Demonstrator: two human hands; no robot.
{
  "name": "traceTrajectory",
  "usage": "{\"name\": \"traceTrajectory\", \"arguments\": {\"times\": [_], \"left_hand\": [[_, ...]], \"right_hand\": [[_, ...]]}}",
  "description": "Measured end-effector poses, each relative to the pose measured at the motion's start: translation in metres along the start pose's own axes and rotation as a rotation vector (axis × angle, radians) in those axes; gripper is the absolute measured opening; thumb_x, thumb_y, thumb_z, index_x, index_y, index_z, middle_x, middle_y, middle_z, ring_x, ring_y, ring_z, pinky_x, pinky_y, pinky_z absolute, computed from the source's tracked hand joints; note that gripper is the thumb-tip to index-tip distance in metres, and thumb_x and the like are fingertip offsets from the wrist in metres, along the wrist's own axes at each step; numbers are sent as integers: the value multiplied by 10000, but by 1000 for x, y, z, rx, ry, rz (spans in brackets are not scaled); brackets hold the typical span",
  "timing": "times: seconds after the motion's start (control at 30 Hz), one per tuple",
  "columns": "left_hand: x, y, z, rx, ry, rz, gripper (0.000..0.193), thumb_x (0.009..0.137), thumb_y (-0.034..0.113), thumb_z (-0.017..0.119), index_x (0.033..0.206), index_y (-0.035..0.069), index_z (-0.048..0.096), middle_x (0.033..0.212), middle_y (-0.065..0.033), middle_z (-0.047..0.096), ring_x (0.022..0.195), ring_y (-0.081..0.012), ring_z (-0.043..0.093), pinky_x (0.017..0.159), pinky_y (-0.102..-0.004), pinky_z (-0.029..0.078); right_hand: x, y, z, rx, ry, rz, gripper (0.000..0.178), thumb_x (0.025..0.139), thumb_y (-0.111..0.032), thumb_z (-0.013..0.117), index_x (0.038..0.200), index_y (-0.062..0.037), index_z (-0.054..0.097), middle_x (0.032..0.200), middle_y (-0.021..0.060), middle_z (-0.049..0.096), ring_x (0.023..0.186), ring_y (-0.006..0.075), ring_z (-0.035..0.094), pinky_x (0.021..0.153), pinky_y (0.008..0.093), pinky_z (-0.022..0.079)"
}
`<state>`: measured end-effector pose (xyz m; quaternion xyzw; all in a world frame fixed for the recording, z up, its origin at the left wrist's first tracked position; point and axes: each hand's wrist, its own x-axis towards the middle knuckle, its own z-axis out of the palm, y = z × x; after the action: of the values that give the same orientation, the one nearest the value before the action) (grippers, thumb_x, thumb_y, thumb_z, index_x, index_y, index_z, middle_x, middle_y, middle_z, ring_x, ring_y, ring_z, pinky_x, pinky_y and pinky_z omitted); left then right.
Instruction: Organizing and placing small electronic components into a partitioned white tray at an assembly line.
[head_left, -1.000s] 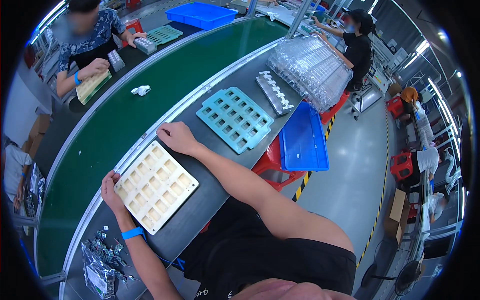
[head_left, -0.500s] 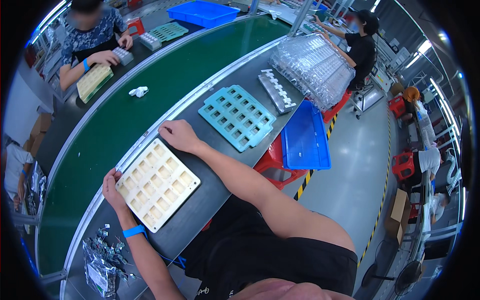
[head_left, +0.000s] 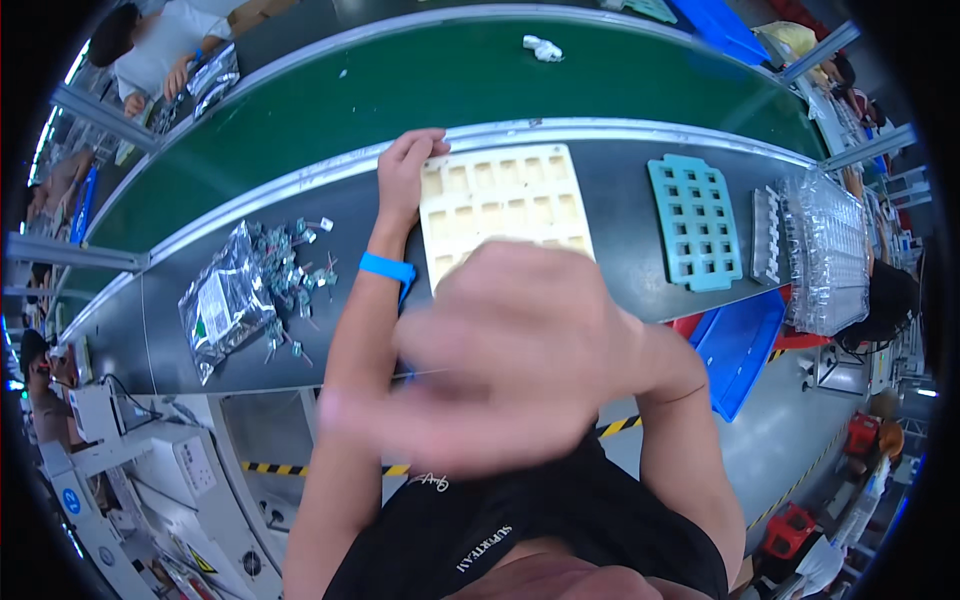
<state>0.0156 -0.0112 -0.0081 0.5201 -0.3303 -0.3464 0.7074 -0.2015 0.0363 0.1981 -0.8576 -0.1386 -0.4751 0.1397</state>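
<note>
My left hand (head_left: pixel 408 172) rests on the far left corner of the cream tray (head_left: pixel 505 210), fingers curled over its upper edge and gripping it; a blue band (head_left: pixel 388 266) circles that wrist. The tray is a flat, rigid-looking moulded panel with a grid of shallow square pockets, lying on the dark grey bench strip (head_left: pixel 640 180) just beside the metal rail of the green conveyor belt (head_left: pixel 400 90). My right hand (head_left: pixel 500 360) is raised close to the camera, large and badly blurred; its fingers look spread and loose with nothing visible in them, though the blur makes that uncertain. It covers the near edge of the tray. To the left of my forearm lies a crinkled, silvery foil bag (head_left: pixel 222 300) with small metallic green-tinted parts (head_left: pixel 290 265) spilled beside it. To the right, well apart from the cream tray, sit a teal plastic grid tray (head_left: pixel 695 222) and a stack of clear, ribbed blister trays (head_left: pixel 825 250).
</note>
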Motion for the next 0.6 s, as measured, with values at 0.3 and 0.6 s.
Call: {"name": "traceTrajectory", "arguments": {"times": [0.3,0.6], "left_hand": [[13,-9,16,-105,-45,15,216,931,137,574,1012,-24,692,894,-105,696,810,-154,657,722,-275,528],[13,-5,26,27,-74,95,221,910,169,597,969,-11,711,849,-81,704,790,-132,648,726,-270,518]], "right_hand": [[63,-67,-15,-85,-95,629,291,485,-261,804,570,-91,584,575,11,405,429,132,419,388,208,245],[46,-52,-31,-104,-394,-26,396,827,-400,727,1016,-86,577,769,42,532,624,201,525,556,306,446]]}}
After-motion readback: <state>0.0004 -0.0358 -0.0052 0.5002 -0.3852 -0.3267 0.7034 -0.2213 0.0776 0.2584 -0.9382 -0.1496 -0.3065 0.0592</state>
